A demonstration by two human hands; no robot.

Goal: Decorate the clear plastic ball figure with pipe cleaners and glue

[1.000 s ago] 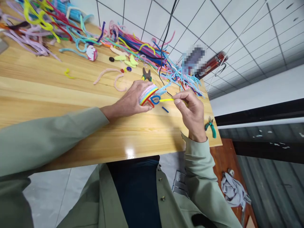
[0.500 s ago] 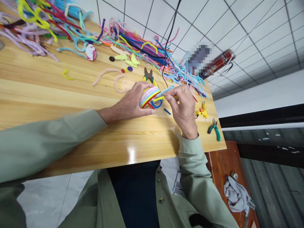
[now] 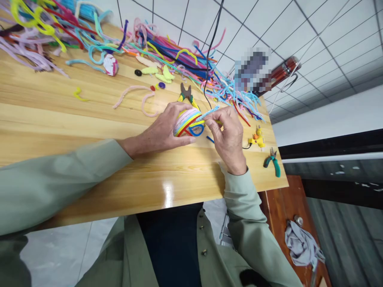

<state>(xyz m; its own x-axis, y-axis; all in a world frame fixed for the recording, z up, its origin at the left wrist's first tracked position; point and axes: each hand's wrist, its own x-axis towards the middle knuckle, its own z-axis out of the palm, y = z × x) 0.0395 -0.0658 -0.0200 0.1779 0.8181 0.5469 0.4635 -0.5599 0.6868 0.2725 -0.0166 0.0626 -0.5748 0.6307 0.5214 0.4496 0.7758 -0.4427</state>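
Note:
My left hand [image 3: 163, 129] is wrapped round a coil of coloured pipe cleaners [image 3: 187, 119], banded pink, yellow, red and blue, and holds it just above the wooden table [image 3: 89, 131]. My right hand [image 3: 229, 137] pinches a yellow pipe cleaner [image 3: 200, 124] right against the coil's right side. A light blue fuzzy strand [image 3: 209, 113] sticks out of the coil over my right fingers. A small blue loop [image 3: 196, 130] hangs at the coil's lower edge.
Heaps of loose pipe cleaners [image 3: 167, 52] cover the table's far side. Yellow-handled pliers [image 3: 187, 95] lie just behind the coil. A yellow glue gun [image 3: 256, 139] and green-handled cutters [image 3: 273, 163] sit near the right edge. Pink curved pieces [image 3: 134, 97] lie left of my hands.
My right hand slid left along the yellow pipe cleaner until it met the coil, so the free yellow length is now short. My left hand kept its hold on the coil.

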